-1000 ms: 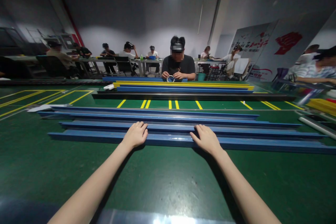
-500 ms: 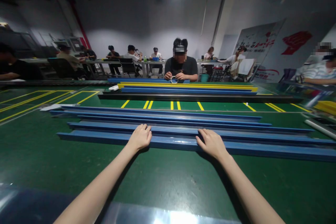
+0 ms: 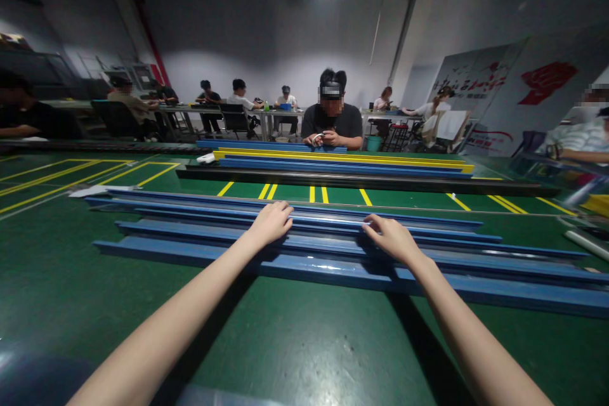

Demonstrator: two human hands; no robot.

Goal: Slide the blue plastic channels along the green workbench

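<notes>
Several long blue channel-shaped rails lie side by side across the green table. The nearest blue rail (image 3: pixel 314 264) casts back a glossy shine along its front. My left hand (image 3: pixel 270 223) is over the farther rails, palm down, fingers stretched forward and slightly bent near a rear blue rail (image 3: pixel 328 220). To its right, my right hand (image 3: pixel 394 238) reaches over the same rails with thumb and fingers apart and curved. Both hands throw shadows on the nearer rails. Whether the fingertips touch a rail is hard to make out.
Beyond lie a black rail (image 3: pixel 361 181) and a yellow rail (image 3: pixel 352 158) among more blue ones. A co-worker (image 3: pixel 333 120) sits opposite, handling a small pale ring-like item. White sheet material (image 3: pixel 98 191) lies at left, a pale tube (image 3: pixel 586 245) at right. Yellow lines mark the table.
Both my hands have left the nearest rails and moved forward over the farther ones. The co-worker's hands have shifted around the pale item. The view has turned slightly left.
</notes>
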